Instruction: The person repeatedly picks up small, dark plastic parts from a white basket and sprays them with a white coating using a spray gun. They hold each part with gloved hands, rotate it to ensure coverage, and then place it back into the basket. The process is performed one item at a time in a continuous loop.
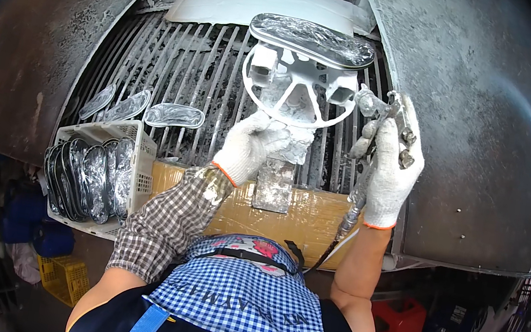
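- Fingers (364, 139) of the right hand (394, 160) are clenched round a spray gun (408, 137); I see a white glove, orange cuff, bare forearm.
- Gun's nozzle end points left, just beside the white spoked wheel (334, 119); dark hose (333, 247) runs down from the grip.
- Left hand (243, 148), also gloved, is at the wheel's near rim, fingers bent; I can't tell whether they grip it or only touch.
- Black oval piece (311, 41), shiny on top, lies across the wheel's far side, beyond two square blocks (264, 64).
- Wheel stands above the slatted bench (224, 85), coated patchily in white.
- I get three smaller oval pieces (174, 116) on the slats, left of the left hand, well apart from the wheel.
- Off-white crate (147, 149) at near left: shiny black pieces (98, 173) packed upright, side by side.
- White sheet (264, 6) at the back; brown cardboard (312, 217) along the near edge, metal plate (273, 187) over it.
- Checked sleeve (166, 223) on left forearm; blue checked apron (239, 302).
- Floor: yellow crate (63, 278) left, red crate (398, 320) right.
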Motion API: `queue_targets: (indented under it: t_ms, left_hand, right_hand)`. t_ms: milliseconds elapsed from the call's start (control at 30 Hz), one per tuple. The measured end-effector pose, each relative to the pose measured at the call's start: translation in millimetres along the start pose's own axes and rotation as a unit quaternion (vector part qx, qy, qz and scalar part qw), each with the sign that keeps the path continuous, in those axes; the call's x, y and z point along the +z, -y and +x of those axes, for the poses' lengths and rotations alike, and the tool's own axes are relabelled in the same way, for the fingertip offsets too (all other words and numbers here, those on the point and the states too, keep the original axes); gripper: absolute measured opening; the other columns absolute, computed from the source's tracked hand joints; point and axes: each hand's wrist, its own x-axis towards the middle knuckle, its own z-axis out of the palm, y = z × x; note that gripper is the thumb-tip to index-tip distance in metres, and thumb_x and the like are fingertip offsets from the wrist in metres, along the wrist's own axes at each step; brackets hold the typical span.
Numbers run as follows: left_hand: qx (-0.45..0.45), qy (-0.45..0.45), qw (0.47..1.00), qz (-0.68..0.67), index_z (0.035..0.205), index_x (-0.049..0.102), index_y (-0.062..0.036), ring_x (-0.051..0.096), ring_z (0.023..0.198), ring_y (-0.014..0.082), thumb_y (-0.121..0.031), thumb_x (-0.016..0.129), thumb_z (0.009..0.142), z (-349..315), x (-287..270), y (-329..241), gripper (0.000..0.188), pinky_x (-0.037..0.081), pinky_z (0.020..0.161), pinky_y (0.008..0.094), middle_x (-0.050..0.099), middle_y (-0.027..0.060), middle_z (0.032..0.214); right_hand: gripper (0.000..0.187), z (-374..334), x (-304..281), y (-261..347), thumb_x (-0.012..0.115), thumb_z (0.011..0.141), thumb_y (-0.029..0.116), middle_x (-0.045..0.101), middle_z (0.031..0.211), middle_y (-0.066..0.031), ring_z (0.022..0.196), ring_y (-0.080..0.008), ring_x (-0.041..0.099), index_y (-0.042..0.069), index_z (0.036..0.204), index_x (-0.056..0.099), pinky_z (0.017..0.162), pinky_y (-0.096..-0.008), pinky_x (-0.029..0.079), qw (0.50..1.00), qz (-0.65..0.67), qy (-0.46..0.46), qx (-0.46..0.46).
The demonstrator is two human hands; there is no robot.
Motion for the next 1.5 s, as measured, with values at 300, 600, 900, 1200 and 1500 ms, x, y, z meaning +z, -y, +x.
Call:
queue_targets:
  t_ms: [300, 600, 900, 1200, 1500]
  left_hand:
    - [0.016, 0.001, 1.000, -0.024, 0.138, 0.058, 0.0115, 0.071, 0.115, 0.0444, -0.011, 0.058, 0.101, 1.0, -8.3, -11.5, 0.044, 0.062, 0.101, 0.0552, 0.066, 0.0290, 0.133]
    - [0.034, 0.023, 0.999, -0.013, 0.143, 0.054, 0.0144, 0.069, 0.118, 0.0442, -0.012, 0.056, 0.097, 5.2, -16.2, -21.1, 0.053, 0.061, 0.102, 0.0549, 0.065, 0.0332, 0.131]
    - [0.040, 0.006, 0.999, -0.008, 0.128, 0.061, 0.0080, 0.070, 0.113, 0.0451, -0.016, 0.059, 0.097, 16.6, -29.7, -45.3, 0.039, 0.061, 0.097, 0.0565, 0.066, 0.0339, 0.130]
    - [0.060, -0.015, 0.998, -0.025, 0.112, 0.063, -0.0007, 0.073, 0.103, 0.0395, -0.017, 0.062, 0.100, 15.3, -28.3, -36.4, 0.020, 0.063, 0.091, 0.0525, 0.072, 0.0272, 0.118]
    - [-0.009, 0.049, 0.999, -0.006, 0.142, 0.056, 0.0022, 0.069, 0.118, 0.0402, -0.020, 0.062, 0.101, -2.0, 5.3, 26.9, 0.047, 0.058, 0.102, 0.0537, 0.066, 0.0244, 0.135]
  right_hand:
    - [0.051, 2.2, -14.5, 6.6, 0.061, 0.109, 0.007, 0.068, 0.096, -0.0055, 0.074, -0.0053, 0.060, -0.004, 0.157, 0.047, 0.062, -0.0215, 0.053, 1.000, -0.015, -0.022, -0.003]
    - [0.055, 8.8, -32.5, 13.7, 0.064, 0.109, 0.012, 0.068, 0.093, -0.0055, 0.072, -0.0065, 0.061, -0.006, 0.157, 0.046, 0.062, -0.0226, 0.053, 0.999, -0.029, -0.035, -0.021]
    - [0.053, 4.3, -45.5, 27.0, 0.063, 0.109, 0.009, 0.067, 0.092, -0.0058, 0.071, -0.0057, 0.059, -0.005, 0.158, 0.046, 0.061, -0.0218, 0.052, 0.996, -0.050, -0.066, -0.039]
    - [0.052, -22.7, -39.8, 39.3, 0.062, 0.109, 0.011, 0.068, 0.096, -0.0063, 0.074, -0.0066, 0.061, -0.004, 0.157, 0.048, 0.064, -0.0220, 0.053, 0.998, -0.019, -0.055, 0.001]
    - [0.052, -34.4, -34.3, 40.5, 0.060, 0.109, 0.009, 0.069, 0.103, -0.0090, 0.080, -0.0072, 0.062, -0.006, 0.157, 0.047, 0.066, -0.0227, 0.054, 0.999, 0.002, -0.052, 0.005]
